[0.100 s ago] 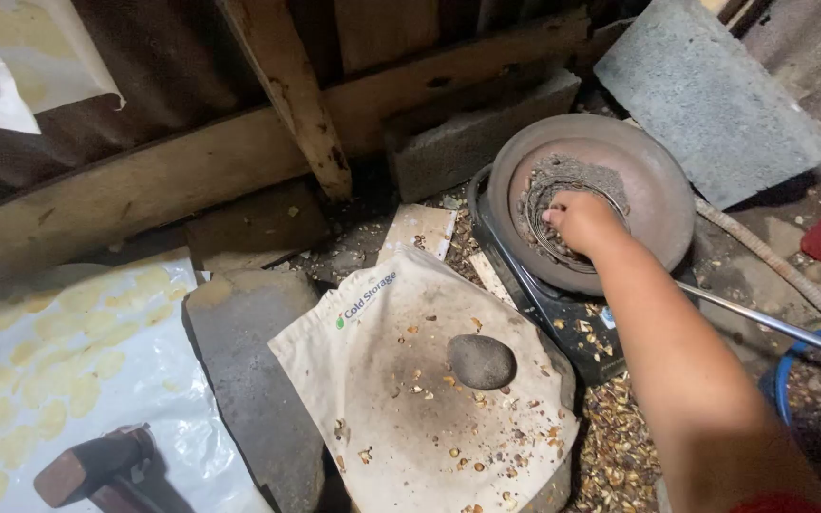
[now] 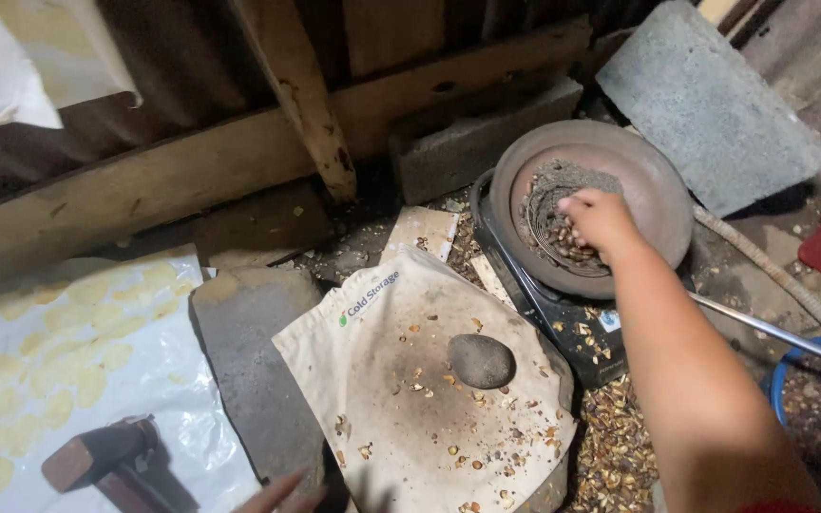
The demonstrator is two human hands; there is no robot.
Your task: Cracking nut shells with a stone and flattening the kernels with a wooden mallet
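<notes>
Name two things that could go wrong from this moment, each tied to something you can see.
The right hand is down among small kernels or shell bits in the round metal dish, so sharp pieces might nick the fingers. The rounded stone sits loose on the littered cloth bag and could roll off, perhaps toward the left hand at the bag's lower edge.

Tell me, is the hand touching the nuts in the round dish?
Touching: the head view shows the right hand with fingers pressed into the nuts inside the dish.
</notes>
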